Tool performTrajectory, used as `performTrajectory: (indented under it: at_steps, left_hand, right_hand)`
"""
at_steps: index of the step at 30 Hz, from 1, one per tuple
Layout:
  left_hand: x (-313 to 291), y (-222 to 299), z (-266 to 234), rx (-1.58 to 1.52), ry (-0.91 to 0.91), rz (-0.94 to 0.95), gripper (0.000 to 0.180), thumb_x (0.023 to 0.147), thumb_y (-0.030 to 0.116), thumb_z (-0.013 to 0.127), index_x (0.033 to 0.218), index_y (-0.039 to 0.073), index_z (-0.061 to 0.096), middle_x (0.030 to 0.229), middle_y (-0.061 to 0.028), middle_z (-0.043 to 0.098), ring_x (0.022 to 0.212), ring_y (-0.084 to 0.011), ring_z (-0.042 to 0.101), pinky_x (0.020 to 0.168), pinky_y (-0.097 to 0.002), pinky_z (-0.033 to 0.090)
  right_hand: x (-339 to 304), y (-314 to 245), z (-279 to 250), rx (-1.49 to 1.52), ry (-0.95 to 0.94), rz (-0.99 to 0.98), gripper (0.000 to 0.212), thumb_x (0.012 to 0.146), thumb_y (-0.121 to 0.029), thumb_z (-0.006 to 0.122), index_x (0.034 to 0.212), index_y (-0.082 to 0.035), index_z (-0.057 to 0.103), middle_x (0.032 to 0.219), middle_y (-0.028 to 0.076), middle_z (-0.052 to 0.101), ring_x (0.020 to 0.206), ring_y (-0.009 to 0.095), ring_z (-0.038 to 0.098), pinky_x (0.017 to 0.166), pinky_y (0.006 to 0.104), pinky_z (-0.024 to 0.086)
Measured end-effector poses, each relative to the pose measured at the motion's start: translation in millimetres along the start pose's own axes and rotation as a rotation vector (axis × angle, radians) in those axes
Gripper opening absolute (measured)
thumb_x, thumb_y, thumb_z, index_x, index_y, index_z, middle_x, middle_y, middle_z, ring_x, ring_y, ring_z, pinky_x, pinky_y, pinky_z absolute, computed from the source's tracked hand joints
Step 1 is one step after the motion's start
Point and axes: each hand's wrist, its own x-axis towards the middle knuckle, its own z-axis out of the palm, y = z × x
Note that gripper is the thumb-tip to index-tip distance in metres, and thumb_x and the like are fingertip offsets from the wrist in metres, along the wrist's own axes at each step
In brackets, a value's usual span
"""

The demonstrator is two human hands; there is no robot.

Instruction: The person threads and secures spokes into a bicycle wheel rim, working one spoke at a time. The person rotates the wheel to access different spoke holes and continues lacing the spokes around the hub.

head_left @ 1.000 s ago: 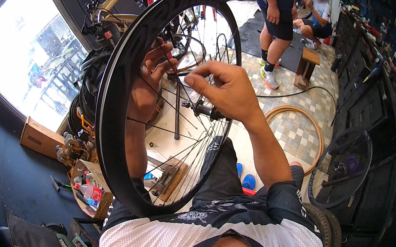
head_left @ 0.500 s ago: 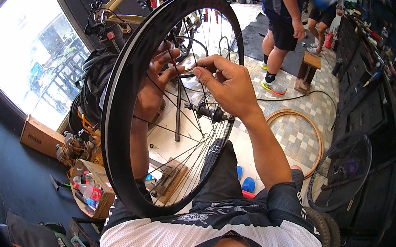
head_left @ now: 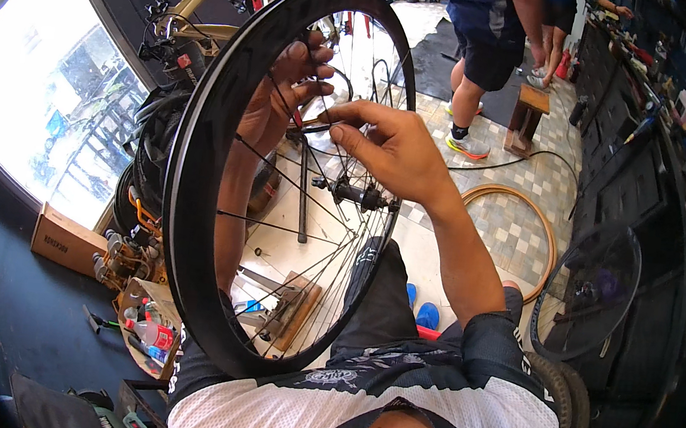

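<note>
A black deep-rimmed bicycle wheel [head_left: 191,223] stands tilted on edge before my chest, its thin black spokes running to a black hub [head_left: 359,195]. From the left, my left hand [head_left: 297,75] reaches behind the rim among the spokes. Its fingers are spread and partly curled, gripping nothing that I can see. On the other side, my right hand [head_left: 388,145] has thumb and forefinger pinched at a spoke [head_left: 327,104] above the hub. The fingertips cover the exact spot that they hold.
A wooden block with a metal fitting [head_left: 295,313] lies on the floor beyond the wheel. At left, a carton of bottles [head_left: 148,336] stands below a bicycle frame [head_left: 193,10]. Rightward are a tan tyre [head_left: 552,253], a loose rim [head_left: 539,335] and a wooden stool [head_left: 529,116]. People stand farther off.
The wheel has shifted slightly left. My left hand has risen, its fingers opening away from the spokes near my right fingertips. My right hand keeps its pinch. The people behind have moved.
</note>
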Motion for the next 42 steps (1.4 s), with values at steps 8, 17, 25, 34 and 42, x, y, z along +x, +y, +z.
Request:
performTrajectory:
  at_steps: [8,17,25,34,42]
  left_hand:
    - [-2,8,8,-0.007,0.031,-0.012,0.039,0.107,0.031,0.063,0.133,0.001,0.063,0.119,-0.0088,0.068,0.102,-0.0183,0.066,0.09,-0.0367,0.056]
    - [-38,27,36,0.012,-0.003,0.202,0.029,0.108,0.023,0.06,0.125,0.0,0.065,0.119,-0.0119,0.064,0.104,-0.02,0.064,0.095,-0.0406,0.054]
    - [-92,4,38,0.197,-0.015,0.401,0.02,0.105,0.027,0.066,0.103,0.007,0.067,0.093,-0.0087,0.063,0.085,-0.0196,0.061,0.069,-0.0394,0.056]
    - [-56,11,-27,0.336,0.15,0.333,0.053,0.108,0.037,0.057,0.148,0.002,0.058,0.14,-0.0188,0.066,0.129,-0.0326,0.064,0.104,-0.0445,0.054]
    - [-36,-5,26,0.287,0.165,0.141,0.053,0.109,0.035,0.057,0.147,-0.002,0.055,0.136,-0.017,0.066,0.117,-0.027,0.067,0.104,-0.0438,0.052]
  right_hand:
    - [15,28,-8,-0.261,0.148,0.035,0.027,0.096,-0.031,0.077,0.111,-0.008,0.076,0.091,0.011,0.078,0.078,0.027,0.074,0.071,0.0373,0.054]
    - [9,10,3,-0.151,0.156,-0.085,0.019,0.097,-0.021,0.076,0.107,-0.005,0.078,0.097,0.014,0.078,0.086,0.027,0.075,0.078,0.0373,0.056]
    - [-13,4,2,-0.183,0.04,-0.203,0.018,0.093,-0.018,0.079,0.108,-0.007,0.079,0.096,0.011,0.077,0.084,0.03,0.074,0.075,0.0371,0.057]
    - [-34,-9,23,-0.198,0.025,-0.178,0.019,0.095,-0.021,0.077,0.111,-0.011,0.078,0.087,0.009,0.071,0.072,0.032,0.071,0.063,0.0401,0.055]
    - [-37,-12,18,-0.275,-0.006,-0.194,0.023,0.095,-0.01,0.078,0.117,-0.005,0.077,0.088,0.009,0.072,0.074,0.022,0.072,0.064,0.0326,0.055]
